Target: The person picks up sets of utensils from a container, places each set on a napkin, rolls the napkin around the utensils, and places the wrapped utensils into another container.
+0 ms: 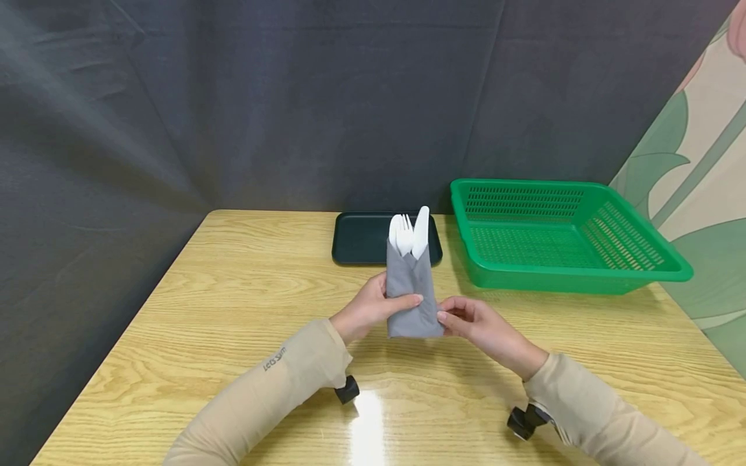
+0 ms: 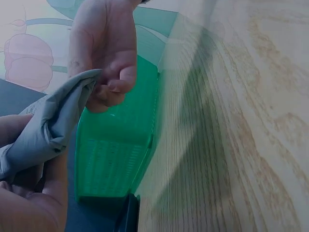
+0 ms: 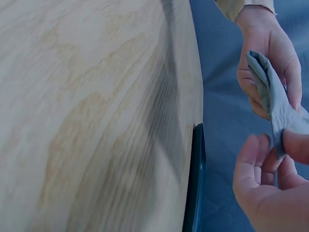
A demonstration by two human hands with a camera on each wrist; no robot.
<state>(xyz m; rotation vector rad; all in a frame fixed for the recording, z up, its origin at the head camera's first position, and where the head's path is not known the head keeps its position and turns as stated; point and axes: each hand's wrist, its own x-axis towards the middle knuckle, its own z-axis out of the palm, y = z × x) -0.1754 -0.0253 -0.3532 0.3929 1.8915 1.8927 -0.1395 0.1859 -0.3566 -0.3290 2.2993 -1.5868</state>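
Note:
A folded grey napkin (image 1: 408, 321) is held up above the table, with a white plastic fork (image 1: 404, 237), a knife (image 1: 421, 230) and a third white utensil (image 1: 393, 233), its kind partly hidden, sticking out of its top. My left hand (image 1: 373, 304) grips the napkin from the left, thumb across its front. On the other side, my right hand (image 1: 480, 329) pinches the napkin's lower right edge between thumb and fingers. In the right wrist view the napkin (image 3: 275, 101) spans both hands; the left wrist view shows its folded lower end.
Behind the napkin, a black tray (image 1: 361, 239) lies near the table's back edge. A green perforated basket (image 1: 571, 266) stands at the back right of the wooden table (image 1: 245, 285). A dark cloth (image 1: 350, 103) hangs behind, and a patterned surface (image 1: 699, 194) is at right.

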